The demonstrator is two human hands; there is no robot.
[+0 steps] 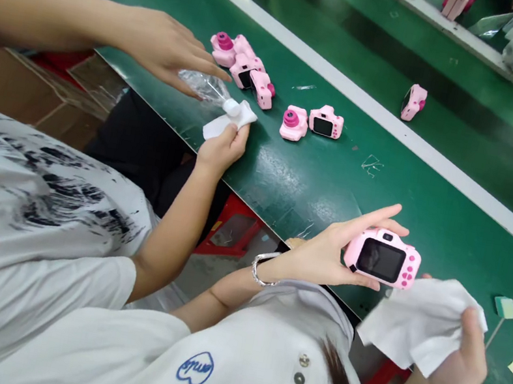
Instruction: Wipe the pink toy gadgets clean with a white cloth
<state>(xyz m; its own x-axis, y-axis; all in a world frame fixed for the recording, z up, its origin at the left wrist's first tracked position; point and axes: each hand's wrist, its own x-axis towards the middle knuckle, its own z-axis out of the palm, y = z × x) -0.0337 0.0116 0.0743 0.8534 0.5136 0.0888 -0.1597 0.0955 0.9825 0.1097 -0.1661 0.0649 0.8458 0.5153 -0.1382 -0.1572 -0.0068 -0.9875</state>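
Observation:
My left hand (332, 252), with a silver bracelet on its wrist, grips a pink toy camera (382, 259) by its left end. The camera's dark screen and pink buttons face up toward me. In my right hand (462, 361) is a white cloth (427, 321), pinched under the thumb and hanging loosely just beside the camera. Part of the right fingers is hidden behind the cloth. Two more pink cameras stand close together farther up the bench: one shows its lens (293, 123), the other its screen (327, 122).
At left, a co-worker's hand holds a white cloth (232, 120) against a clear bottle (204, 87); their other hand reaches over it. A cluster of pink cameras (244, 65) lies beyond. Another camera (414, 103) sits past the white strip (373, 120). A small green-white block (505, 307) lies at right.

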